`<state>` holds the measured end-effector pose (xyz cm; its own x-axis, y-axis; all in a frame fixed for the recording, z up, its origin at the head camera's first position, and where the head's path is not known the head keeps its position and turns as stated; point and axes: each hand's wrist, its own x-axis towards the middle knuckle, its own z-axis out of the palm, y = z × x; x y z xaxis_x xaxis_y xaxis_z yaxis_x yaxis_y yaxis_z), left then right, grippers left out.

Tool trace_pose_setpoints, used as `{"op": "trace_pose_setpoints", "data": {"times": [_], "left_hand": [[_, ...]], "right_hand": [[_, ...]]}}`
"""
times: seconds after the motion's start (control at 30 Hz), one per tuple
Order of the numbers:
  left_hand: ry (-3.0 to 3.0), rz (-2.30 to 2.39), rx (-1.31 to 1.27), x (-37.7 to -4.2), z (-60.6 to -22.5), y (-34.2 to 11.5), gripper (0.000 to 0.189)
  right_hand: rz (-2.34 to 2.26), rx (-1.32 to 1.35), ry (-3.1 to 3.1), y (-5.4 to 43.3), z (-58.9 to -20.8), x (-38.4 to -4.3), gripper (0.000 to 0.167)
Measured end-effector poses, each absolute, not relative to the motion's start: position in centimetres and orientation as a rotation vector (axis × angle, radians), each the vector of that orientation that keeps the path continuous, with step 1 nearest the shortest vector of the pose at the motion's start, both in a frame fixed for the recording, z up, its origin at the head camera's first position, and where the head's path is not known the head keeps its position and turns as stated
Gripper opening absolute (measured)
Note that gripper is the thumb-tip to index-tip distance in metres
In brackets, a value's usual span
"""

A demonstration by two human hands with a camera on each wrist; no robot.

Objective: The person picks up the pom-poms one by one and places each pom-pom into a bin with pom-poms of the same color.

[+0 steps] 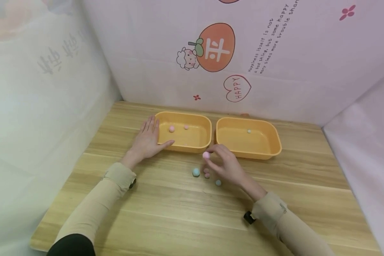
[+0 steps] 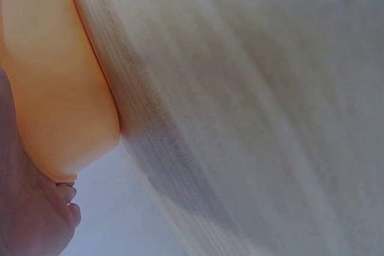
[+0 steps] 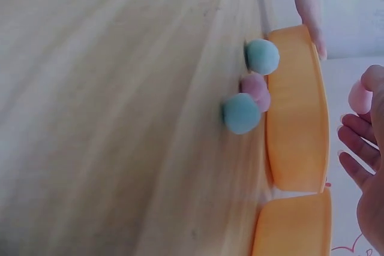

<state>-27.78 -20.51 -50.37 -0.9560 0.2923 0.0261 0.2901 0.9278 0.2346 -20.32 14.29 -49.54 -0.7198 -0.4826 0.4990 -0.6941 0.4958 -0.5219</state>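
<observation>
My right hand (image 1: 228, 166) pinches a pink ball (image 1: 206, 155) between thumb and fingertip, raised near the front right corner of the left yellow tray (image 1: 192, 138). Straight, spread fingers of my left hand (image 1: 146, 141) rest against that tray's left end, with the thumb along its front rim. Two pink balls (image 1: 171, 129) lie inside it. On the table below my right hand are a larger blue-green ball (image 1: 196, 172), two small pink balls (image 1: 207, 175) side by side and a smaller blue-green ball (image 1: 218, 182). The right wrist view shows the held ball at its right edge.
A second yellow tray (image 1: 235, 138) stands to the right of the first, a narrow gap between them, with one small pale green ball (image 1: 249, 131) inside. Both sit near the back of the wooden table (image 1: 166, 213). Printed white cloth (image 1: 147, 53) hangs behind and at both sides.
</observation>
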Motion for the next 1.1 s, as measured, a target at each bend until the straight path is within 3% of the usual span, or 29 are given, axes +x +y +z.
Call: {"op": "trace_pose_setpoints", "data": {"times": [0.57,1.1], "left_hand": [[3.086,0.377,0.453,-27.6,-50.8,-20.5,0.125],[3.1,0.391,0.447,-28.0,-50.9,-20.5,0.131]], "right_hand": [[0.934,0.929,-2.512,11.3,-49.7,-24.7,0.018],[0.965,0.814,-2.625,8.5,-49.2,-28.2,0.024]]}}
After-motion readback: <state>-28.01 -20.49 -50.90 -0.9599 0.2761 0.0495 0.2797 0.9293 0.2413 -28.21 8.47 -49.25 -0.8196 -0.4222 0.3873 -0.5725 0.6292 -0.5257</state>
